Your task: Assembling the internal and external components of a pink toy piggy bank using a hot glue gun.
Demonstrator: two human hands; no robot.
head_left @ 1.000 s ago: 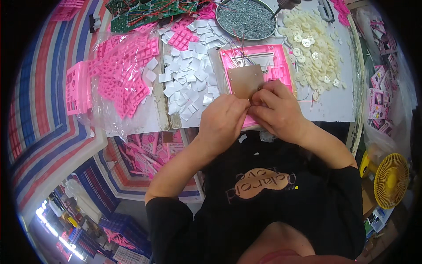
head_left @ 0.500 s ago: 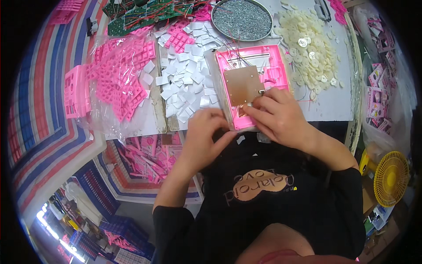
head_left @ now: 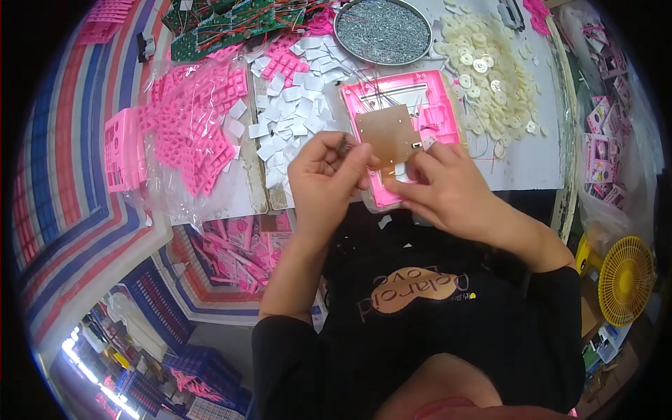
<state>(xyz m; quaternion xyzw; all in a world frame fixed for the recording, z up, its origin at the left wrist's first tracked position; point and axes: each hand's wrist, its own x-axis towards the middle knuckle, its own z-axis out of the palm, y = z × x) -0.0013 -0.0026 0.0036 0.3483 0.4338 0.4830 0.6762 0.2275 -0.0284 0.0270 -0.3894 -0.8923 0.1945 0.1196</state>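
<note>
A pink plastic casing (head_left: 448,105) lies open in front of me, with a brown square board (head_left: 385,133) inside it and thin wires at its far end. My left hand (head_left: 325,168) is over the casing's left edge, fingers curled and thumb against the forefinger by the board's near-left corner. What it pinches is too small to make out. My right hand (head_left: 448,185) rests over the casing's near right part, fingers drawn together at the board's near edge. Whatever lies between its fingertips is hidden.
Beyond the casing stands a round tray of screws (head_left: 383,31). White square pieces (head_left: 290,112) and pink keypads (head_left: 185,133) lie to the left, cream discs (head_left: 490,84) to the right. Green circuit boards (head_left: 231,28) are piled far left; a yellow fan (head_left: 625,280) is at right.
My left hand has risen from the casing's near-left corner to beside the brown board, and its fingers have curled in. My right hand stays almost in place.
</note>
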